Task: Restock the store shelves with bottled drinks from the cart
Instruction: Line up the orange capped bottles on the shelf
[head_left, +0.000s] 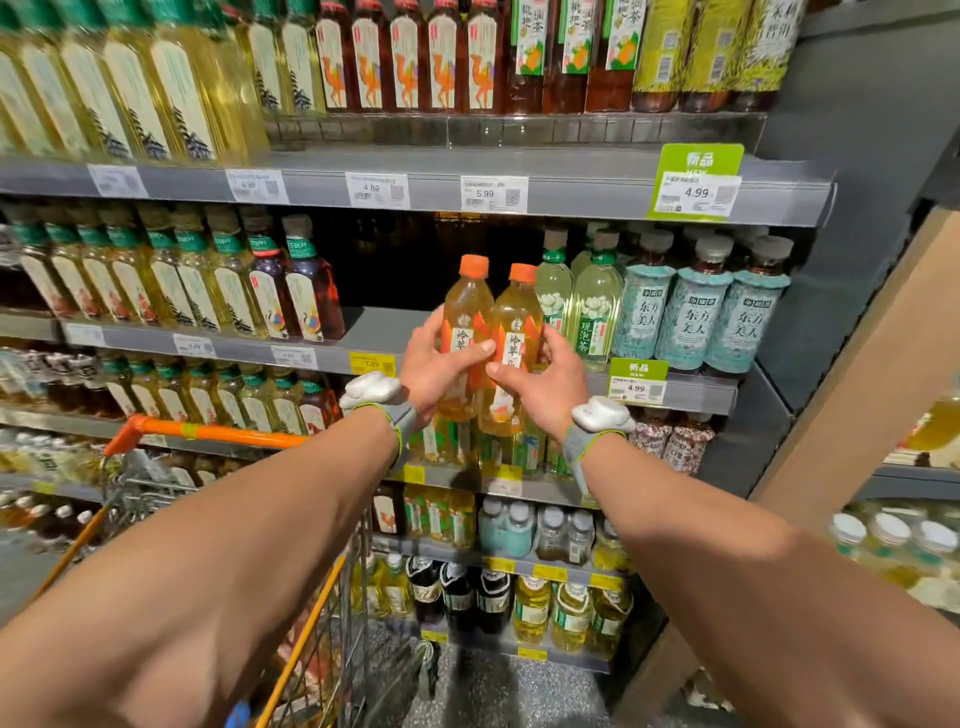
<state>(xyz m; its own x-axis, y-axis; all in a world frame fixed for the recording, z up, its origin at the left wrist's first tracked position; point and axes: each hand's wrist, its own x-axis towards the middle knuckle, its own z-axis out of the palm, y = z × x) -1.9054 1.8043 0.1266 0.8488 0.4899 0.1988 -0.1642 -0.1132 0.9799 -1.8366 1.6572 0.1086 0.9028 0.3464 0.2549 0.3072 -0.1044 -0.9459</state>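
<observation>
Two amber tea bottles with orange caps are held upright, side by side, in front of the second shelf's front edge. My left hand (434, 364) grips the left bottle (467, 301) around its label. My right hand (545, 382) grips the right bottle (517, 317) the same way. Behind them the grey shelf (374, 325) has a dark gap between the red-brown bottles on the left and pale green bottles (592, 306) on the right. The orange-handled wire cart (208, 431) stands below my left arm.
Full rows of bottled tea fill the shelves above, below and to both sides. Teal-labelled bottles (691, 317) stand at the right end of the same shelf. A beige pillar (857, 395) borders the shelving on the right. Price tags line the shelf edges.
</observation>
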